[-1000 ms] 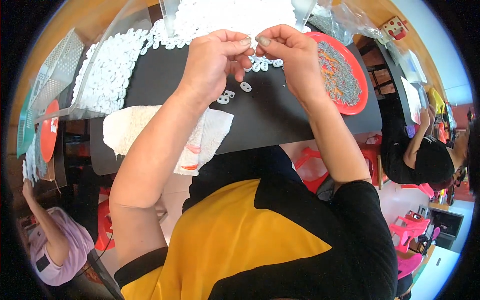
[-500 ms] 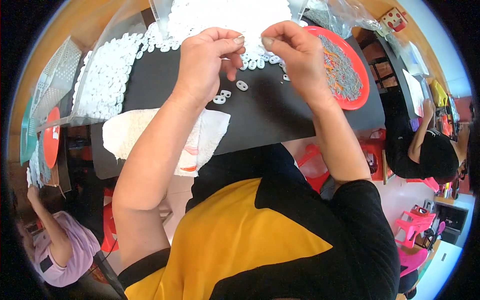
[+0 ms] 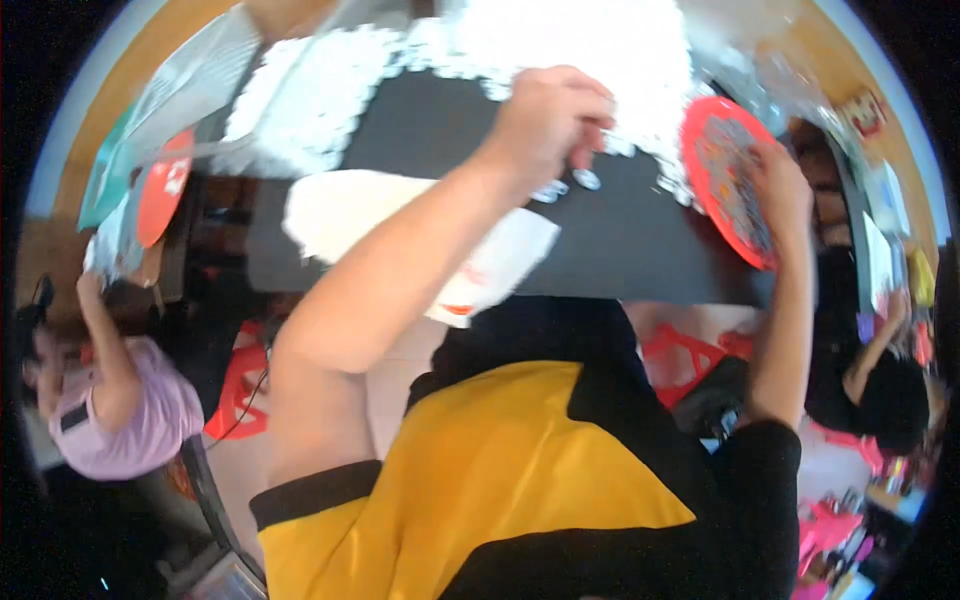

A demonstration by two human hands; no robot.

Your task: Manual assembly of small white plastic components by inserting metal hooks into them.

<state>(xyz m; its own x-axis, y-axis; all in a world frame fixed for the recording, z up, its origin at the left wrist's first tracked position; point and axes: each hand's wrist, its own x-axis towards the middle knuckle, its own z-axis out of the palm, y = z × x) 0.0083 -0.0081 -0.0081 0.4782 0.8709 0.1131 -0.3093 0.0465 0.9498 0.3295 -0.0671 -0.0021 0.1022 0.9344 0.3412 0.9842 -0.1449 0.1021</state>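
My left hand (image 3: 553, 115) hovers above the dark table, fingers drawn together in a pinch. Whatever it holds is too small and blurred to make out. Just below it lie a few loose white oval pieces (image 3: 587, 179), which showed two holes each in the earlier frame. Over at the right, my right hand (image 3: 783, 190) reaches into a red plate (image 3: 703, 172) filled with thin grey bits and some orange ones (image 3: 727, 150). Motion smears its fingertips among the bits, so their grip does not show. Beyond my left hand spreads a large heap of white pieces (image 3: 580, 40).
A white cloth (image 3: 350, 215) lies at the table's near edge. More white pieces (image 3: 300, 95) fill the far left. Clear plastic bags (image 3: 775, 80) lie behind the plate. People work at both sides, one in a pink shirt (image 3: 135, 410) and one in black (image 3: 880, 395).
My right hand has left its place opposite the left and gone right and nearer, into the red plate. The left stays raised, pinching. The whole view has shifted, with the table further right.
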